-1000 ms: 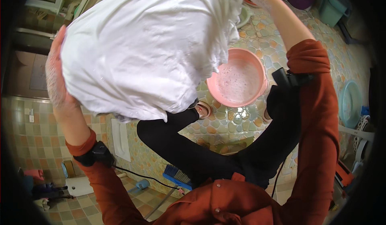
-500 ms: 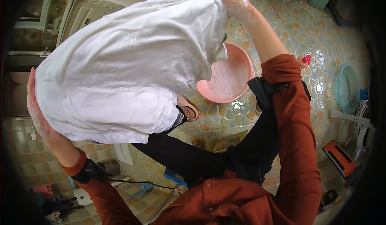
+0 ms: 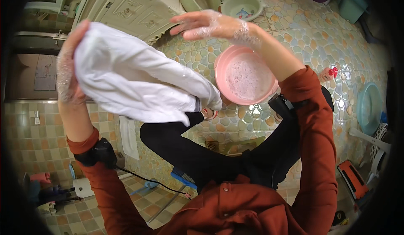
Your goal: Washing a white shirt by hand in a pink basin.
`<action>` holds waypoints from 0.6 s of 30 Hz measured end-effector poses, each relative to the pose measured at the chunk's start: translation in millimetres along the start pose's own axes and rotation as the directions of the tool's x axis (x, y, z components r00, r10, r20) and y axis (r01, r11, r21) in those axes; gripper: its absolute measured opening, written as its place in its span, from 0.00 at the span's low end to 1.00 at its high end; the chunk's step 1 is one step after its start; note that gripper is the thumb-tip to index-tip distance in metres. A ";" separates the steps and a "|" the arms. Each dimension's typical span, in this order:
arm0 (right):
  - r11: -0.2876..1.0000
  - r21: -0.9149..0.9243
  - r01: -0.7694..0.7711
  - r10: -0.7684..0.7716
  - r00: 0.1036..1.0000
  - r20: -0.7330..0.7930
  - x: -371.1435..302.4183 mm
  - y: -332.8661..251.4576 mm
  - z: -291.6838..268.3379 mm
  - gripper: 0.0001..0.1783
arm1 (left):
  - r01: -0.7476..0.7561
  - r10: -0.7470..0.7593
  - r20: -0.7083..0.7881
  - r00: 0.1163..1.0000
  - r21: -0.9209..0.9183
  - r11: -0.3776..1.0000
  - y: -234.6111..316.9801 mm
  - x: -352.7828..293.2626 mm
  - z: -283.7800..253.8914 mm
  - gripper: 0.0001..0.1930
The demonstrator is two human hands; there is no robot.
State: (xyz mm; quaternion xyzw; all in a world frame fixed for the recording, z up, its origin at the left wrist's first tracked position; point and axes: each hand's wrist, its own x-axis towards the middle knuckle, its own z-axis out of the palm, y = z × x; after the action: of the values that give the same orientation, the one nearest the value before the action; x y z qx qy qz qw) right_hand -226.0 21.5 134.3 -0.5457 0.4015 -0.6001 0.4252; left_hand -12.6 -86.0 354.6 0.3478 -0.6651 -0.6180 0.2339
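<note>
Hands: two, both lathered; the left hand (image 3: 70, 67) grasps the left end of the cloth, while the right hand (image 3: 214, 25) is released, fingers spread, clear of it.
Cloth: one wet white fabric piece (image 3: 134, 79), hanging in the air left of the basin.
Basins: four; one pink round plastic basin (image 3: 221, 77) of suds, two pale green round ones (image 3: 257, 10) at the far side, one light blue round one (image 3: 370, 109) at right.
Bottle: one, red-capped (image 3: 326, 74), right of the pink basin.
Floor: glossy multicoloured pebble-patterned floor (image 3: 305, 29).
Room: a cream carved cabinet (image 3: 130, 14) stands far left; square beige tiles (image 3: 42, 138) cover the left.
</note>
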 end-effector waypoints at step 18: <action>0.786 -0.591 -0.184 0.212 0.977 -0.022 -1.5 -37.1 35.5 0.22 | -0.451 -0.002 0.612 0.791 0.585 0.674 -101.8 57.2 43.6 0.10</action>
State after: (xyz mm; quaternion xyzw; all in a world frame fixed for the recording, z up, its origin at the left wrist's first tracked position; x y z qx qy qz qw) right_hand -193.2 34.0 171.8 -0.6189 0.6130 -0.3854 0.3046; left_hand -64.3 -99.6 242.0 0.1211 -0.9263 -0.3536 -0.0473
